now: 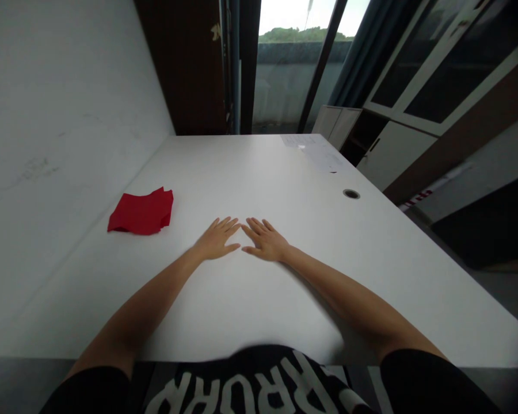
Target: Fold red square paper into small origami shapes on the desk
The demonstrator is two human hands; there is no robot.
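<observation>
Palm down on the white table [242,305], my left hand [218,238] has its fingers stretched out and holds nothing. My right hand [265,239] lies flat beside it, fingers spread, also holding nothing. The fingertips of both hands point toward each other near the middle of the table, with hardly any gap between them. A folded piece of red cloth [141,213] rests on the table to the left of my left hand, close to the wall and apart from both hands.
A white wall [64,144] borders the table's left side. Sheets of paper [317,152] lie at the far right corner. A round cable hole [351,194] is set in the tabletop on the right. White cabinets [391,152] stand beyond the right edge.
</observation>
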